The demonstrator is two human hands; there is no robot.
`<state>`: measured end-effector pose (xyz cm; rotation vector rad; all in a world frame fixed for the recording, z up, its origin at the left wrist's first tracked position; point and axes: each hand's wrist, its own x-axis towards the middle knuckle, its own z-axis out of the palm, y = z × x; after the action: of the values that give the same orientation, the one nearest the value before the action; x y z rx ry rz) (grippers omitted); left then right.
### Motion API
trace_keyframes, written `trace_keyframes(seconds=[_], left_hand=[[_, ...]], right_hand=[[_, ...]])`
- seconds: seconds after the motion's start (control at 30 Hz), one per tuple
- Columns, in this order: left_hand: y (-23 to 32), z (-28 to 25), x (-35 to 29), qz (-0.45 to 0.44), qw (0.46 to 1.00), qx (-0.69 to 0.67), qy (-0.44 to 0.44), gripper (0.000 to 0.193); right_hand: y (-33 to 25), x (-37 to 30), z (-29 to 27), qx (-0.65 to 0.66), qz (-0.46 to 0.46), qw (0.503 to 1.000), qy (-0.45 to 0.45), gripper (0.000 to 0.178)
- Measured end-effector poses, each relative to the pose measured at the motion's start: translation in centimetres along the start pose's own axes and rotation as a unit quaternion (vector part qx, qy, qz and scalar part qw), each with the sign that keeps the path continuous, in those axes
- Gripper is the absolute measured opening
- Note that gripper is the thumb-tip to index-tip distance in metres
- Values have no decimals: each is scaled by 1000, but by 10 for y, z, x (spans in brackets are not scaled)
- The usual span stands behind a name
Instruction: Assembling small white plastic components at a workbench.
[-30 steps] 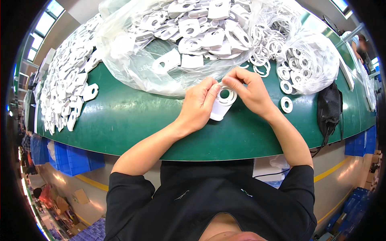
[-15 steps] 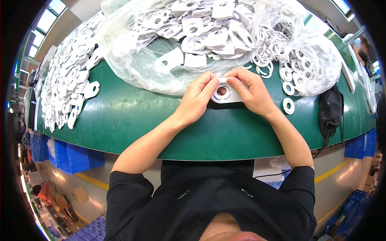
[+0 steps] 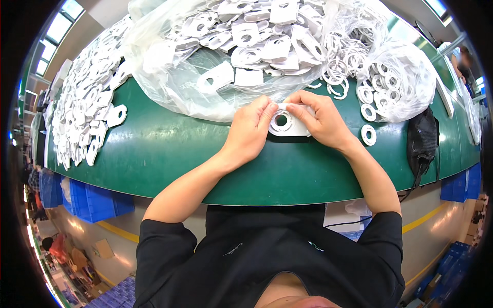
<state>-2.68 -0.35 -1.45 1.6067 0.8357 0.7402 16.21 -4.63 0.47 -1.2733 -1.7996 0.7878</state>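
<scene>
A white plastic plate (image 3: pixel 296 129) with a round hole is held between both hands, just above the green table (image 3: pixel 246 179). Around its hole sits a raised white ring, through which the green surface shows. My left hand (image 3: pixel 249 128) is closed on the plate's left end, thumb at the ring's edge. My right hand (image 3: pixel 323 119) grips the other end, its thumb lying over the top face. The fingers beneath the plate are hidden.
Beyond my hands, a clear plastic bag (image 3: pixel 154 82) bears a heap of similar white plates (image 3: pixel 246 33). More plates (image 3: pixel 87 102) are piled at left. White rings (image 3: pixel 368 135) lie at right, many in another bag (image 3: pixel 411 66), near a black mesh pouch (image 3: pixel 422 138).
The plate has shifted slightly nearer and tilted, so green table now shows through its hole where a fingertip was. My right thumb has slid a little left across it.
</scene>
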Motion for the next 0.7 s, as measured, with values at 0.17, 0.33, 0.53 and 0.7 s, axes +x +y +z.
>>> trace_keyframes(seconds=[0.17,0.33,0.53,0.7], left_hand=[[3,-2,-2,49,991,125,17,28],[3,-2,0,35,994,101,22,29],[-1,-6,1,15,996,89,-1,28],[4,7,-1,0,995,-97,35,21]], right_hand=[[-4,-1,3,42,34,998,-32,18],[-4,-2,8,79,68,994,-16,17],[-4,-3,12,65,66,996,-14,17],[-2,0,19,181,64,977,89,16]])
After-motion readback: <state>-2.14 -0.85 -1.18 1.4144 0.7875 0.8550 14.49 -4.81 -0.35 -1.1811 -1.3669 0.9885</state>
